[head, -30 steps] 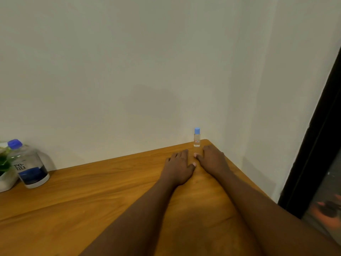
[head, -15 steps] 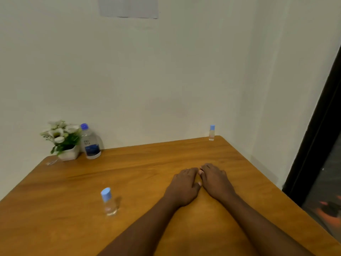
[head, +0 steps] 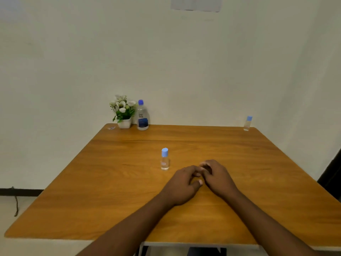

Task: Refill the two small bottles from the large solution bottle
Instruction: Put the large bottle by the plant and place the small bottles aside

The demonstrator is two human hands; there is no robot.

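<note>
The large solution bottle [head: 142, 116], clear with a blue cap and a dark blue label, stands at the table's far edge beside a flower pot. One small clear bottle [head: 164, 159] with a light blue cap stands upright mid-table, just left of my hands. A second small bottle [head: 247, 123] stands at the far right corner. My left hand [head: 181, 185] and my right hand [head: 215, 177] rest side by side on the wooden table [head: 92, 191], fingers loosely curled and touching each other, holding nothing.
A small white pot of white flowers [head: 123, 111] stands left of the large bottle. A tiny item [head: 111, 128] lies at the far left corner. A wall runs behind the table, and a dark door frame [head: 332, 172] is at the right.
The view has pulled back and swung left, bringing the whole table, the nearer small bottle and the flower pot into sight. My hands stay together and their fingers have curled slightly.
</note>
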